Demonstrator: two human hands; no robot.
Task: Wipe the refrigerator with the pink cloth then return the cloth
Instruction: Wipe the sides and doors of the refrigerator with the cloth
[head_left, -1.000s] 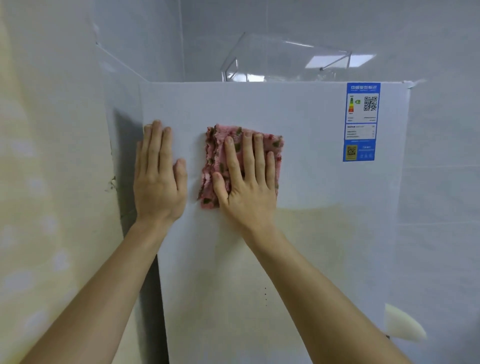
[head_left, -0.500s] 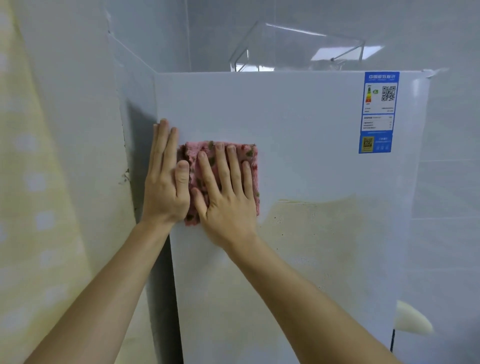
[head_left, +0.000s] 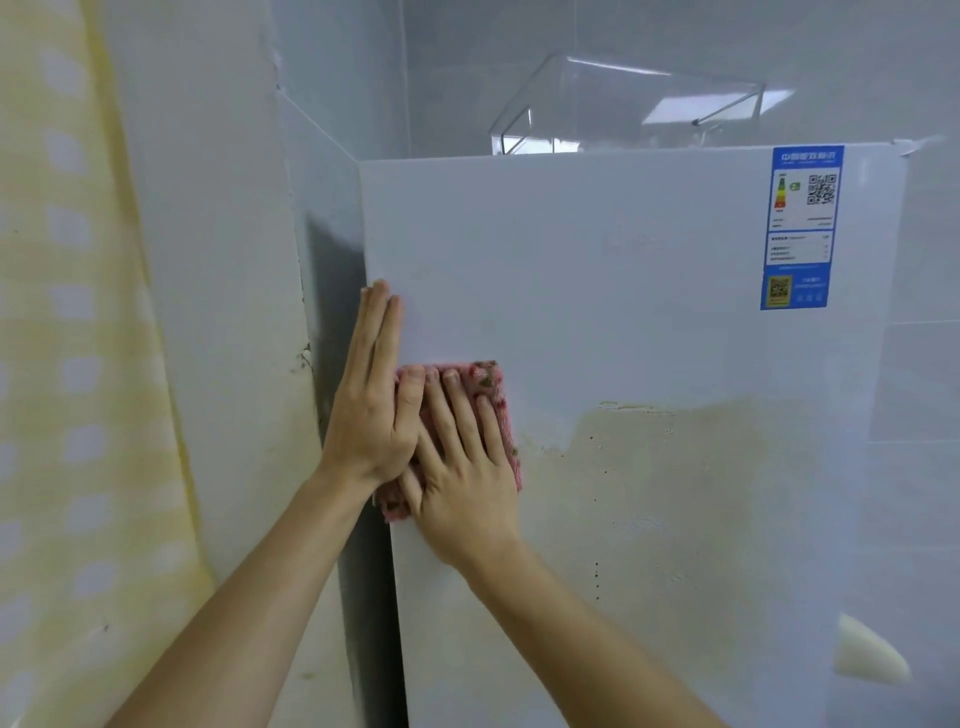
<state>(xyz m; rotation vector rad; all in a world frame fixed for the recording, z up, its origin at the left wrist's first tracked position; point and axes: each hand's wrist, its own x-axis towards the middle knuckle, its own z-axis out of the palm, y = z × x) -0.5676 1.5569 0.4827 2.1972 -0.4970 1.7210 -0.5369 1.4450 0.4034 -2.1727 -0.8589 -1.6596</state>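
Right hand (head_left: 462, 467) — fingers straight, pressing the pink cloth (head_left: 491, 382) flat to the refrigerator door (head_left: 623, 270) at its left edge, left hand (head_left: 371, 400) flat alongside; step: wiping, return pending — next likely a sweep right over the yellowish patch (head_left: 701, 493).

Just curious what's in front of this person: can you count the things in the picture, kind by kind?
Hands: 2 (left hand, right hand)
pink cloth: 1
refrigerator: 1
blue label: 1
clear box: 1
Total: 6
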